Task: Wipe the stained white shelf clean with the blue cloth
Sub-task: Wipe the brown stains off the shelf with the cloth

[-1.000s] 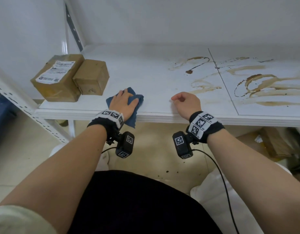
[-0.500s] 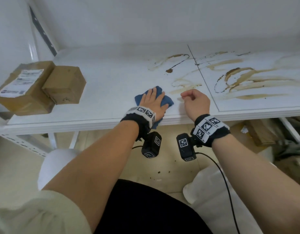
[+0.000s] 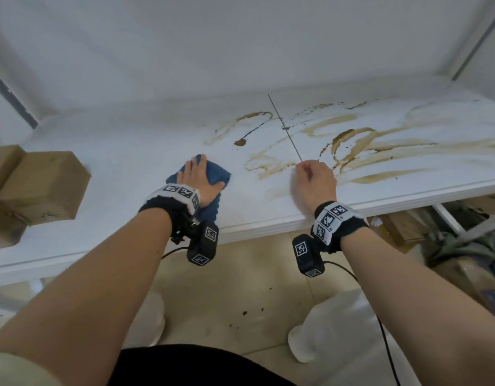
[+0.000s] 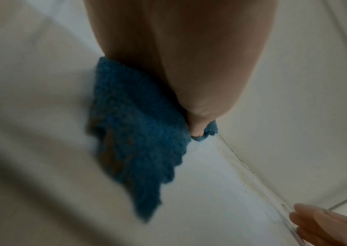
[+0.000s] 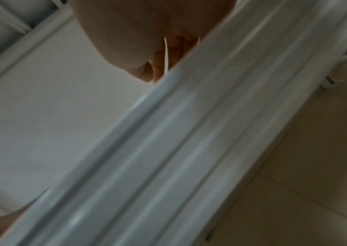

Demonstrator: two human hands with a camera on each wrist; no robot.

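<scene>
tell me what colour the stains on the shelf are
Brown; the stains show best in the head view.

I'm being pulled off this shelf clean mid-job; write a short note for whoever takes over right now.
Left hand: flat on the blue cloth, pressing it to the white shelf near the front edge, left of the stains.
Right hand: fingers curled, holding nothing, resting on the shelf by the seam.
Done: cannot tell; the stains look largely intact.
Left: brown rings and streaks from beside the cloth out across the right panel.
Cardboard boxes sit at the left end.
</scene>
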